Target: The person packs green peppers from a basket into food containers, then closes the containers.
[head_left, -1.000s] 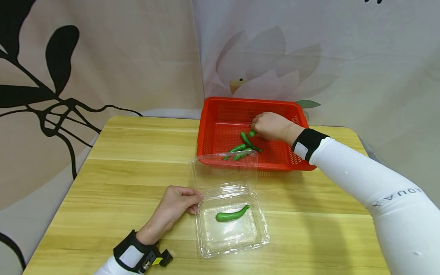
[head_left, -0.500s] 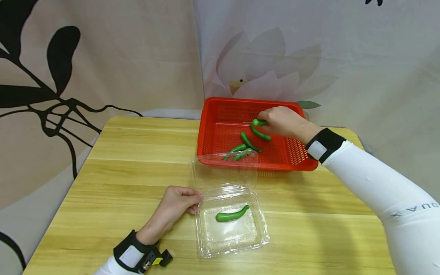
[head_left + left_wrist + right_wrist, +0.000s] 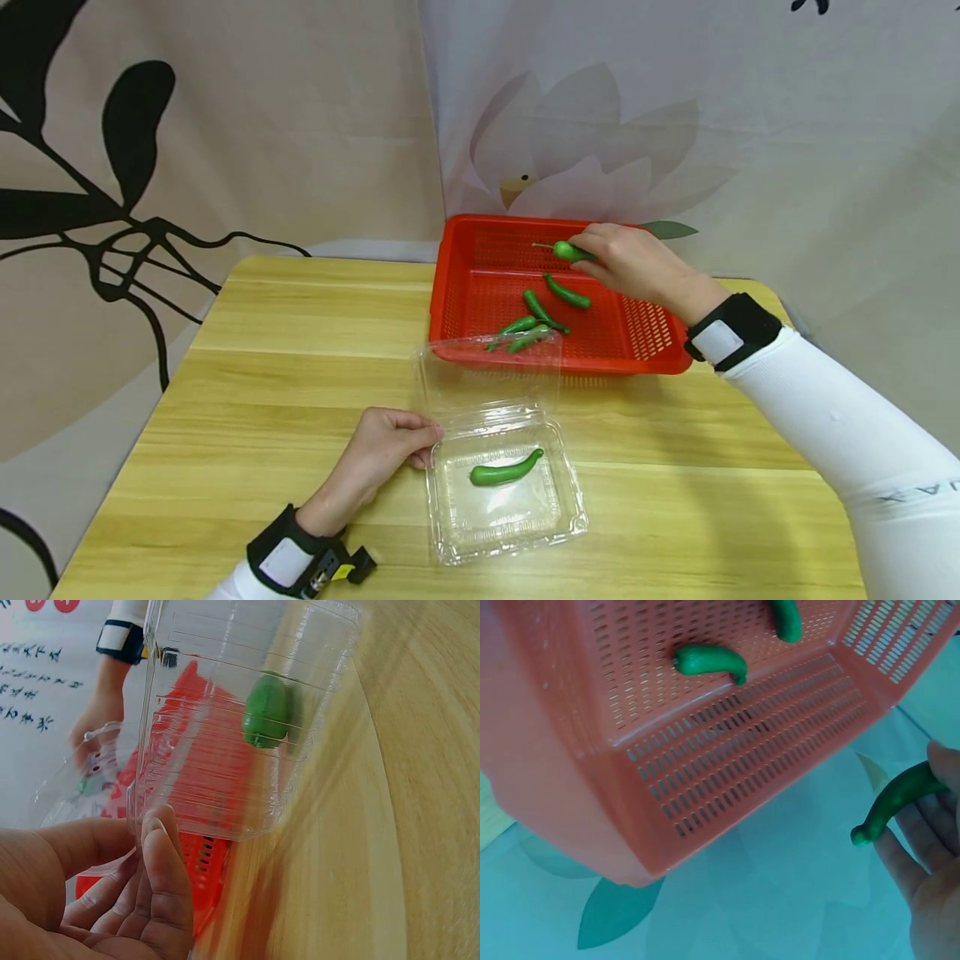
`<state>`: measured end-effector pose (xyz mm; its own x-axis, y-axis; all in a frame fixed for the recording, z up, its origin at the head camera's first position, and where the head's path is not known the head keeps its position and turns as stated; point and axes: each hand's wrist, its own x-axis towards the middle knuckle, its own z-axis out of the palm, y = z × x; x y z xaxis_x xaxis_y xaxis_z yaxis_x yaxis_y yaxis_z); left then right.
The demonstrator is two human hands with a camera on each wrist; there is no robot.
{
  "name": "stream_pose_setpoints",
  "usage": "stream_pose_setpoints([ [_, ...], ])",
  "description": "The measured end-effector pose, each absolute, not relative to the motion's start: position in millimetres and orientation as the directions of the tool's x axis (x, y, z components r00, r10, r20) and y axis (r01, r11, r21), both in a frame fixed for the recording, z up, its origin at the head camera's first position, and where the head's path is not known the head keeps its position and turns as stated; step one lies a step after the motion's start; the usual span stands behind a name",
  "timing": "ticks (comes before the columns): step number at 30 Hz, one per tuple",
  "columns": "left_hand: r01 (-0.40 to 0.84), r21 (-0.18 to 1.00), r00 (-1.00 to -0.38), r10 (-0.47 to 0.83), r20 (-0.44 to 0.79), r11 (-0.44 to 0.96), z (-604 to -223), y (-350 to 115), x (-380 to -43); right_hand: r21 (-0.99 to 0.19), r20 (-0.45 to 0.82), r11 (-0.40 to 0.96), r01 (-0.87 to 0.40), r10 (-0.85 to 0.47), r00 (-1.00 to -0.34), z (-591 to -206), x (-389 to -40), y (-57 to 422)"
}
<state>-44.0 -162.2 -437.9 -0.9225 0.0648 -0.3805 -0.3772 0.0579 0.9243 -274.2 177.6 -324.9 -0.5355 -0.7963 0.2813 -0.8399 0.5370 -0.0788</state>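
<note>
My right hand pinches a green chili pepper above the back right of the red basket; its thin stem points left. In the right wrist view, this pepper curves out from between thumb and fingers. Several other green peppers lie on the basket floor. My left hand pinches the left edge of a clear plastic clamshell container, near its hinge. A single green pepper lies inside the container's base.
The container's clear lid is folded back, and its far edge overlaps the basket's front rim in the head view. All stands on a wood-grain table. A printed curtain hangs right behind the table.
My right hand has risen from among the peppers in the basket, moving up and to the right with one pepper. The left hand and container have stayed in place.
</note>
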Motion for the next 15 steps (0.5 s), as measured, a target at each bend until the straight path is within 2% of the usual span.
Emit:
stream_pose_setpoints([
  [5,-0.364,0.929,-0.927,0.075,-0.368,0.058,-438,-163,-43,-0.066,0.316,0.526,-0.848,-0.795,-0.518,-321,-264,179],
  [15,-0.37,0.927,-0.925,0.066,-0.374,0.063,-438,-161,-43,-0.145,0.372,0.571,-0.808,-0.725,-0.579,-318,-248,186],
])
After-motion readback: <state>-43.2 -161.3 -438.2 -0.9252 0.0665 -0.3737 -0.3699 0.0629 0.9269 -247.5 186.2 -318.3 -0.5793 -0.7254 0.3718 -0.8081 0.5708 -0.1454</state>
